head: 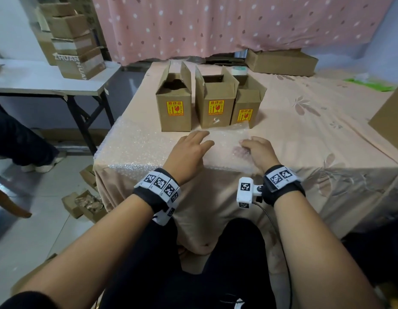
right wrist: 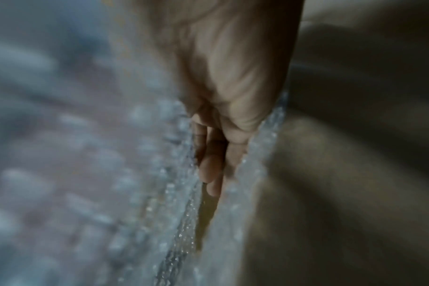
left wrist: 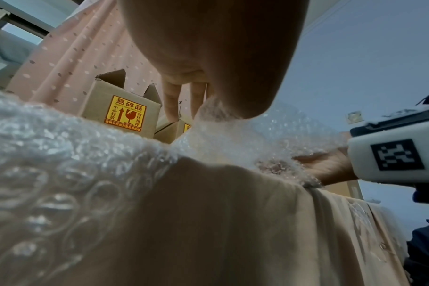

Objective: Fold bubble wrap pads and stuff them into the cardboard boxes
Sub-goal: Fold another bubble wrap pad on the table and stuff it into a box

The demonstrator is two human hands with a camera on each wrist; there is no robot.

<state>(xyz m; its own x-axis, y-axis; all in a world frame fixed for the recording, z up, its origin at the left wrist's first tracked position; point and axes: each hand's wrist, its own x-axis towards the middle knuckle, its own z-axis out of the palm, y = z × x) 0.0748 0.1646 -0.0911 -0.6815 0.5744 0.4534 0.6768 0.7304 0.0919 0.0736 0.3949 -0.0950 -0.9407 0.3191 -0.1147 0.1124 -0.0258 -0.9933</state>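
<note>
Looking from the head view, the bubble wrap (head: 149,148) lies flat on the table (head: 316,134) with its long axis from 9 o'clock to 3 o'clock, just before the three cardboard boxes (head: 174,103). The left hand (head: 189,152) rests flat on the sheet, fingers straight and a little spread, pointing to 1 o'clock. The right hand (head: 259,152) is at the sheet's 3 o'clock end, fingers curled down, and it seems to pinch the edge there. So the free length of the sheet goes from the right hand toward 9 o'clock, and I judge the fold must go that way, over the left hand's place.

From the left wrist view, the fingers (left wrist: 172,100) are straight and apart, and the wrap rises as a ridge at 3 o'clock toward the right hand (left wrist: 331,168).

From the right wrist view, much is blurred. The fingertips (right wrist: 209,170) lie pressed together in a gap between two layers of wrap (right wrist: 174,222); whether the thumb closes on it I cannot tell.
</note>
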